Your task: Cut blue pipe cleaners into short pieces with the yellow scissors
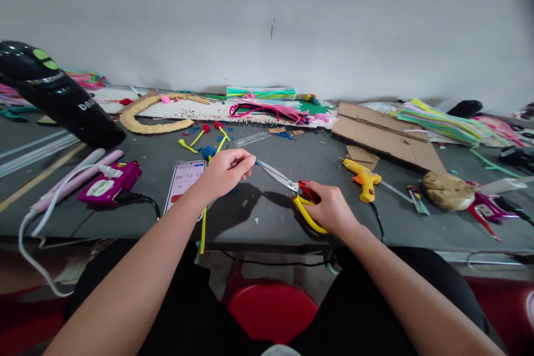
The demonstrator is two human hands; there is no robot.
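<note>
My right hand is wrapped round the red and yellow handles of a pair of scissors. The blades point left, towards the fingertips of my left hand. Thumb and forefinger of that hand are pinched together, and a small blue bit shows where they meet the blade tips; what they grip is too small to make out. Beneath my left hand and wrist lie a phone showing a running timer and a yellow-green pipe cleaner hanging over the table edge. Blue fuzzy pieces lie just behind.
A yellow glue gun lies to the right, near cardboard. Pink pipe cleaners are at the back. At left stand a black handheld vacuum and a purple device with cables. A curved tan piece lies behind.
</note>
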